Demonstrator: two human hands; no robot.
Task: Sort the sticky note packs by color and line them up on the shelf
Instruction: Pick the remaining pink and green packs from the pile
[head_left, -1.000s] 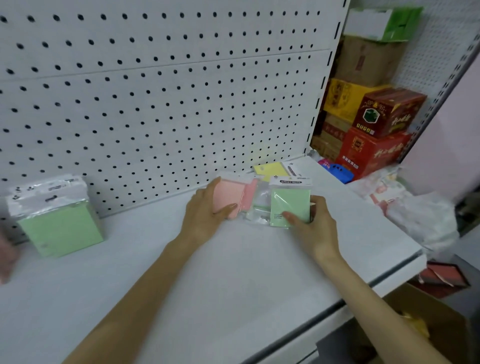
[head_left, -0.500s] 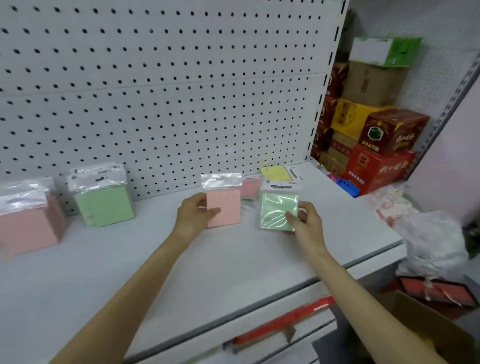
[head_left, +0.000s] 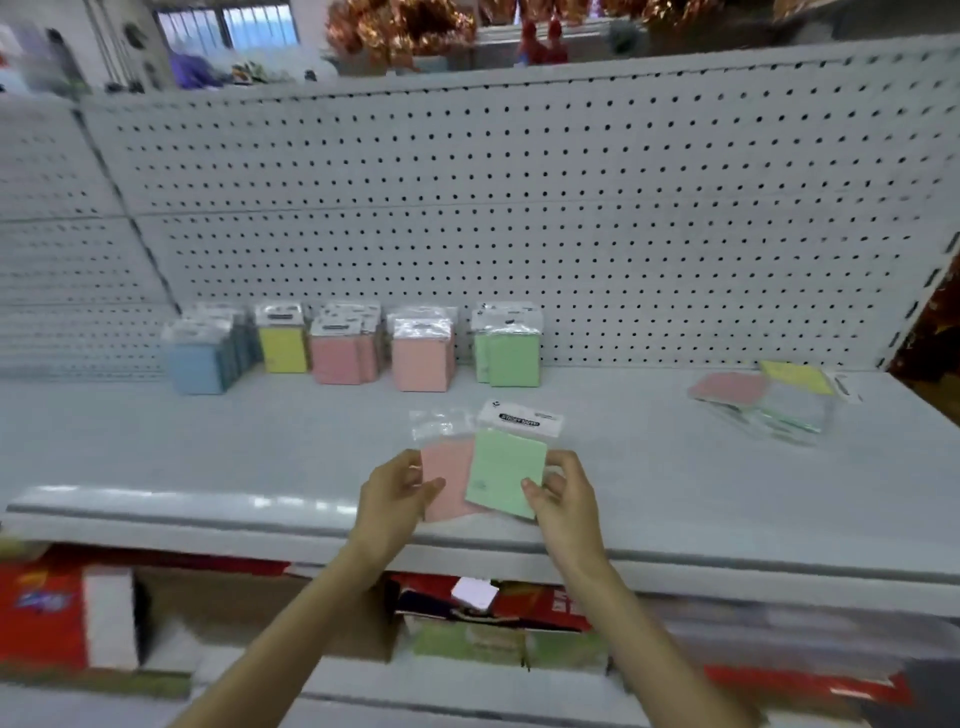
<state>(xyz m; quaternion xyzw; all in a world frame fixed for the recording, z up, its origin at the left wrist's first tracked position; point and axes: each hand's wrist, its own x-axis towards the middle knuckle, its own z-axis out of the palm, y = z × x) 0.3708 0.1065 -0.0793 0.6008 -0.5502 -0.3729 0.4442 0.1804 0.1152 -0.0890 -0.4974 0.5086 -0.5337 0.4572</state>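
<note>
Along the back of the white metal shelf (head_left: 156, 452), against the white pegboard wall (head_left: 519, 208), sticky note packs stand upright, each sealed in a clear plastic sleeve. From the left come a cluster of blue packs (head_left: 200, 361), one yellow pack (head_left: 283, 345), two clusters of pink packs (head_left: 337, 358) (head_left: 421, 361), then a cluster of green packs (head_left: 511, 356). Over the shelf's front part, the left hand (head_left: 395, 499) grips a pink sleeved pack (head_left: 447, 483) by its left side, thumb across its face. The right hand (head_left: 563, 499) pinches a green sleeved pack (head_left: 501, 470) with a white header card, which overlaps the pink one's right side. At far right a loose pile (head_left: 769, 402) of sleeved packs lies flat, with pink and yellow on top. Below the shelf, blurred boxes (head_left: 47, 613) hold contents I cannot make out.
</note>
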